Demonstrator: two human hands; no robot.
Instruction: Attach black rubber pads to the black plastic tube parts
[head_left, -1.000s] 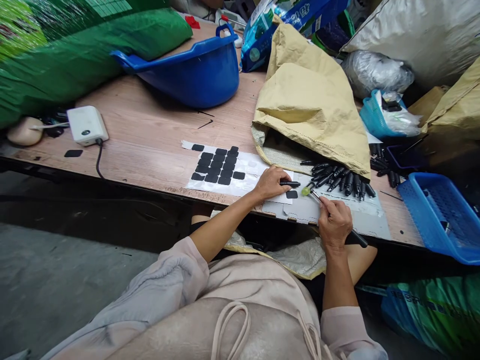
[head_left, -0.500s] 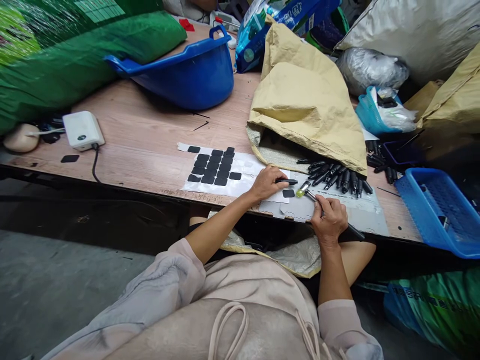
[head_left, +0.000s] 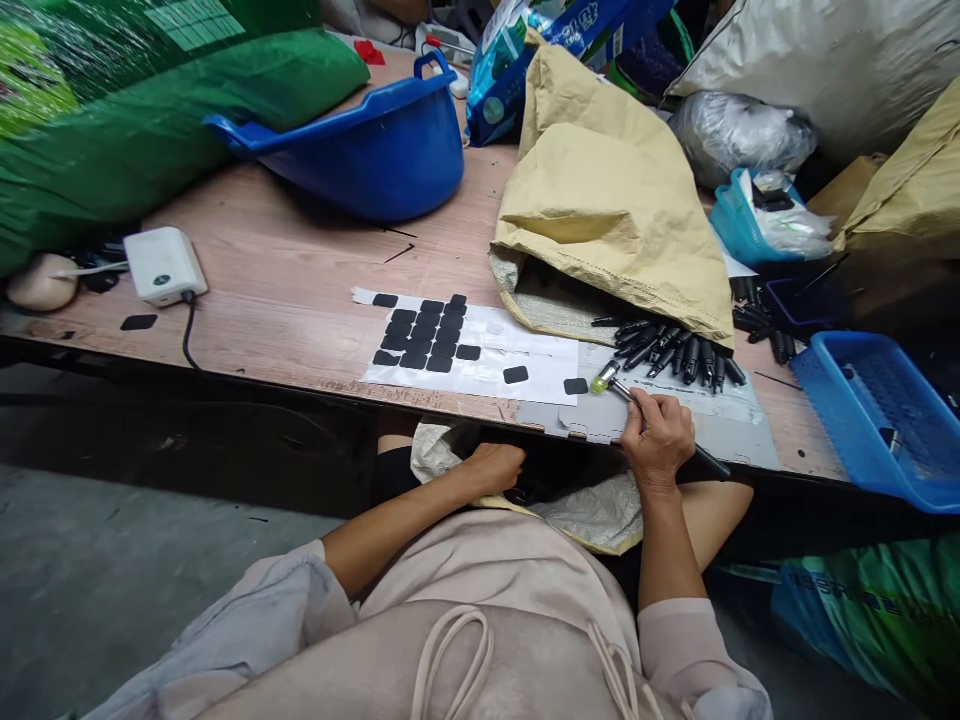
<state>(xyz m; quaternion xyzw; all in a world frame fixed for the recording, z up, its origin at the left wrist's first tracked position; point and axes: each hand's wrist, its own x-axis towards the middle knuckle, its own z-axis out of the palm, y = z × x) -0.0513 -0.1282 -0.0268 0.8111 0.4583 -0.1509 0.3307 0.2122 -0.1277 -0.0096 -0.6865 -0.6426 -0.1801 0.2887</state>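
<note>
My right hand (head_left: 660, 440) is closed round the handle of a small hammer (head_left: 616, 385). The hammer's yellowish head rests on the grey board (head_left: 551, 415) at the table's front edge. Over an open sack (head_left: 592, 515) on my lap, my left hand (head_left: 496, 468) is curled, its fingertips and anything in them hidden. On the white sheet (head_left: 480, 380), a black rounded patch (head_left: 576, 386) lies near the hammer head and another patch (head_left: 516, 375) lies farther left. Several more patches (head_left: 427, 333) form a block on the left part of the sheet.
Black pens (head_left: 679, 355) lie piled at the mouth of a tan sack (head_left: 615, 210). A blue basket (head_left: 877, 420) stands at the table's right edge. A blue basin (head_left: 375, 150) and a white box with a cord (head_left: 165, 265) are on the left.
My left hand has moved from the sheet down and left to the open sack, and the black pen it held is out of sight. The right hand and hammer have barely moved.
</note>
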